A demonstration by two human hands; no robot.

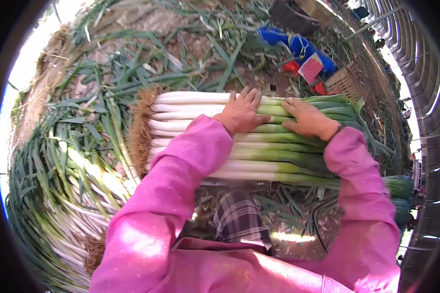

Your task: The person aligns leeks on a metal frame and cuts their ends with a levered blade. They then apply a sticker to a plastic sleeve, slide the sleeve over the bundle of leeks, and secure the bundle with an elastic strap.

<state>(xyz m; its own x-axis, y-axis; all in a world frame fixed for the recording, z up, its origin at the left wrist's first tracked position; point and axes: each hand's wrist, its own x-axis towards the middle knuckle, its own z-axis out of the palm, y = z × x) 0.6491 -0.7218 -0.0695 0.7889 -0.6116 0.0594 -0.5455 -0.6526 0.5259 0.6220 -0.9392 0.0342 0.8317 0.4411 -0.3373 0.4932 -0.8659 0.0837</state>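
Note:
A wide row of long green onions [259,151] lies side by side in front of me, with brown roots [143,129] at the left, white stalks in the middle and green leaves to the right. My left hand [242,111] rests flat on the far stalks where white turns to green, fingers apart. Just to its right, my right hand [308,118] lies on the green part with its fingers stretched over the stalks. Neither hand is wrapped round a stalk. What supports the row is mostly hidden under it.
A large heap of loose green onions [58,210] spreads over the ground at the left. Cut leaves litter the soil. Beyond the row are a blue bag [298,46], a brown woven basket [349,83] and a dark crate [293,17]. Green bundles [400,188] lie at the right.

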